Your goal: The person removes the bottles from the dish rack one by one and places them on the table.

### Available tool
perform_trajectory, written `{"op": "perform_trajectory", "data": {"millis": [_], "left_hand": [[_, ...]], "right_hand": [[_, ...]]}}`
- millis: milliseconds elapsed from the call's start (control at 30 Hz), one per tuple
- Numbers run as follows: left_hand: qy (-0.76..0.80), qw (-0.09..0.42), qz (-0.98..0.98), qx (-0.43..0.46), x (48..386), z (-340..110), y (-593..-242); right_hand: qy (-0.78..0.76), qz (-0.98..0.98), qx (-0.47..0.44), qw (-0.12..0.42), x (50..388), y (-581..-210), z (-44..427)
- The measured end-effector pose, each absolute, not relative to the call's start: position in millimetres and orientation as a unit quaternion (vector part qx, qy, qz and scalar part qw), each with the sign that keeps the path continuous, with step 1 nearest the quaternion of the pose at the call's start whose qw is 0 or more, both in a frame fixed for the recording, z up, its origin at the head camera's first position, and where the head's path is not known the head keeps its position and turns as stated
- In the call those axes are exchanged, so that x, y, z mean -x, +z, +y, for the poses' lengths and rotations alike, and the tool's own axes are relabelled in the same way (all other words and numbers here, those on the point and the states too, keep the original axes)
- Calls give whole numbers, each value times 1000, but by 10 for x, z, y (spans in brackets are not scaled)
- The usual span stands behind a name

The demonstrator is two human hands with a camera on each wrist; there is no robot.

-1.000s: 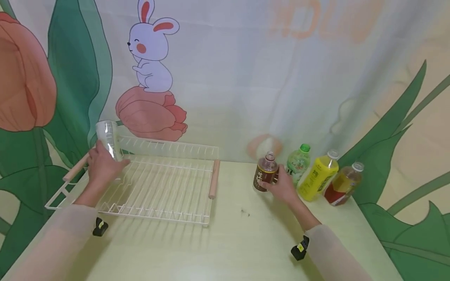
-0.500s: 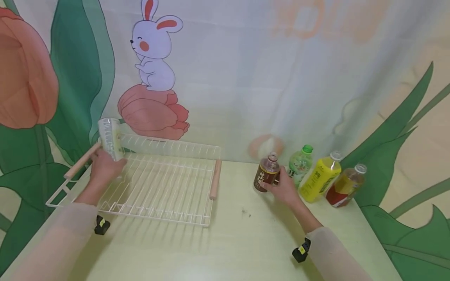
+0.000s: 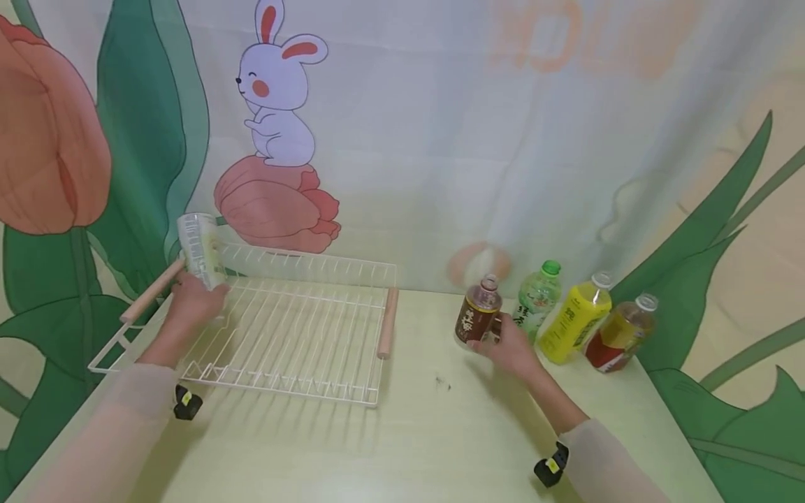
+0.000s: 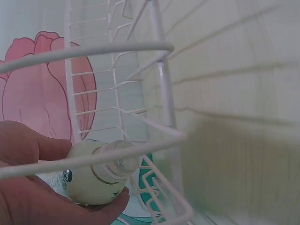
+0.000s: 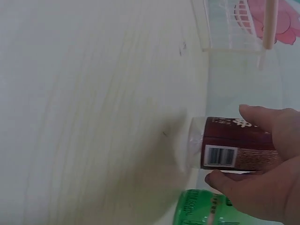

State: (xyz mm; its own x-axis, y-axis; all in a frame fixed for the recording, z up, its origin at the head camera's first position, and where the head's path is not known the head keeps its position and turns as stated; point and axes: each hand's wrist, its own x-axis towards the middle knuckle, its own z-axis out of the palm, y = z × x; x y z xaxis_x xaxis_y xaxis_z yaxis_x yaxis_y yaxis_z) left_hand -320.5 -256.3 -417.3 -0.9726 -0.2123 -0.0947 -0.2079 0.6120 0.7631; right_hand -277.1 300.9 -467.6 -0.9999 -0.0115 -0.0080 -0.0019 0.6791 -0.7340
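Note:
In the head view, my left hand (image 3: 195, 304) holds a pale, clear plastic bottle (image 3: 201, 248) upside down at the back left corner of a white wire rack (image 3: 295, 398). The left wrist view shows the neck of that bottle (image 4: 115, 161) pointing towards the tabletop, behind a wire, with thumb and fingers about its body. My right hand (image 3: 509, 349) grips a brown-labelled drink bottle (image 3: 481, 314), which stands upright and uncapped to the right of the rack. Thumb and fingers lie on opposite sides of its label (image 5: 234, 145) in the right wrist view.
Beside the right hand stand a green-capped bottle (image 3: 537, 300), a yellow bottle (image 3: 575, 318) and a red-and-yellow-labelled bottle (image 3: 619, 335). The rack has wooden handles, one on the right (image 3: 388, 323) and one on the left (image 3: 153, 290). A printed curtain (image 3: 402, 140) hangs behind the table.
My right hand has slid slightly lower on the brown-labelled bottle. The pale bottle has turned a little in my left hand, which sits slightly lower. The head view has shifted a little.

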Motion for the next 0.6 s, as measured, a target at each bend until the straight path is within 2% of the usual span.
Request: {"op": "perform_trajectory", "data": {"millis": [167,333,433,600], "left_hand": [[-417,-15,-905,-84,3175,-2546,-4125],[-424,-21,-906,-5,3128,-2371,-4016],[-425,-23,-904,36,3072,-2213,-3924],[-400,-9,-913,82,2955,-1877,-3766]], "right_hand": [[-393,919,22,33,2565,-4562,3013],[-373,926,20,49,2380,-4401,3067],[-366,930,38,27,2312,-4274,3092],[-336,938,72,-47,2250,-4062,3068]]}}
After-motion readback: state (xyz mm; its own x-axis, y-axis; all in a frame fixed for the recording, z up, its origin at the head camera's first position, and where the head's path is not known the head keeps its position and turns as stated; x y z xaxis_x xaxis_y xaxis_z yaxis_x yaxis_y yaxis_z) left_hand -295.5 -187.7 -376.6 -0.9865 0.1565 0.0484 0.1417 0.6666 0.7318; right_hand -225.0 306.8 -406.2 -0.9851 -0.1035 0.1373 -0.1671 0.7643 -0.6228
